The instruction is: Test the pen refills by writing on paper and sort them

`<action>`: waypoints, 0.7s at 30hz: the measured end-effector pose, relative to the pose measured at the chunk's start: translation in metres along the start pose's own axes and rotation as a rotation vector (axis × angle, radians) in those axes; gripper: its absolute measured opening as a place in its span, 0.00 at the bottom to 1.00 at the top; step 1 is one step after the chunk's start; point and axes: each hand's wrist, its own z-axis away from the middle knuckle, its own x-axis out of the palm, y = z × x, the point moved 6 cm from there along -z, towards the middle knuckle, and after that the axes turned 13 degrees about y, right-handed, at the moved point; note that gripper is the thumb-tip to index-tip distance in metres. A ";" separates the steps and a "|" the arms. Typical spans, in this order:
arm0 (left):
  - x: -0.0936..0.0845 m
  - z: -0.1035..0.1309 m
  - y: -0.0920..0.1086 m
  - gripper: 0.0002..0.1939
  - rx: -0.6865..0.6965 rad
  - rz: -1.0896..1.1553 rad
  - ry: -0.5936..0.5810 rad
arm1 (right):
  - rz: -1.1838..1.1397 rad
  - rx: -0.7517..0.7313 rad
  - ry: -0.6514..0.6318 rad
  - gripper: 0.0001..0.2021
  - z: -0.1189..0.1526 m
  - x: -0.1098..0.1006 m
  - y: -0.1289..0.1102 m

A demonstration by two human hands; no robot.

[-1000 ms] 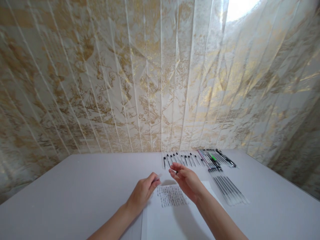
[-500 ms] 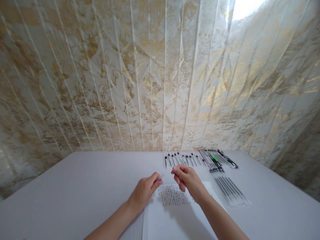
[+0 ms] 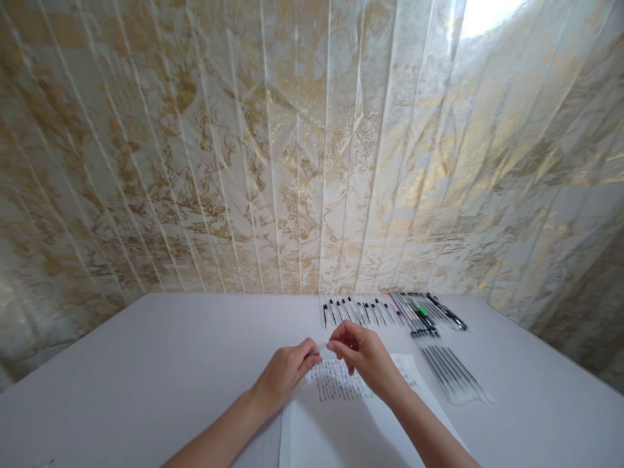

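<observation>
My left hand (image 3: 291, 367) is closed around a whitish, see-through pen barrel (image 3: 320, 349), whose right end sticks out past the thumb. At that end, the thumb and forefinger of my right hand (image 3: 363, 354) are pinched together. Whether a small part sits between those fingertips is hidden. Both hands are raised over a sheet of paper (image 3: 336, 429) with dense handwriting in its upper part.
Behind my hands lies a row of black-tipped pen refills (image 3: 361, 312). Assembled pens (image 3: 422, 311), one with a bright green part, are bunched at the back right. Several clear pen barrels (image 3: 455, 374) lie side by side right of the paper. A patterned curtain (image 3: 292, 162) hangs behind the table.
My right hand has moved slightly left and down, bringing its fingertips to the barrel's end. The small dark piece seen in its fingers before is now hidden. My left hand has barely moved.
</observation>
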 end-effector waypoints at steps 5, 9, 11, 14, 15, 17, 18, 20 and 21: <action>0.002 -0.001 0.000 0.11 0.003 -0.009 -0.023 | 0.047 -0.013 0.004 0.05 -0.001 0.000 -0.001; 0.003 -0.002 -0.001 0.11 0.007 -0.016 -0.030 | 0.056 0.002 -0.046 0.06 0.001 0.001 0.002; 0.003 -0.001 -0.002 0.11 0.012 -0.019 -0.035 | 0.072 -0.029 -0.049 0.07 0.002 0.000 0.003; 0.004 0.000 -0.004 0.11 0.019 -0.025 -0.045 | 0.169 -0.091 -0.046 0.08 0.002 -0.001 0.002; 0.005 0.000 -0.004 0.11 0.022 -0.028 -0.048 | 0.216 -0.109 -0.042 0.08 0.003 -0.001 0.001; 0.005 0.000 -0.004 0.12 0.029 -0.035 -0.053 | 0.301 -0.149 -0.033 0.08 0.003 -0.002 -0.004; 0.005 0.000 -0.004 0.12 0.032 -0.038 -0.056 | 0.335 -0.169 -0.029 0.08 0.003 -0.002 -0.006; 0.004 0.000 -0.003 0.13 0.040 -0.045 -0.061 | 0.397 -0.194 -0.031 0.09 0.003 -0.002 -0.012; 0.004 0.000 -0.002 0.13 0.045 -0.049 -0.063 | 0.426 -0.198 -0.036 0.08 0.003 -0.002 -0.014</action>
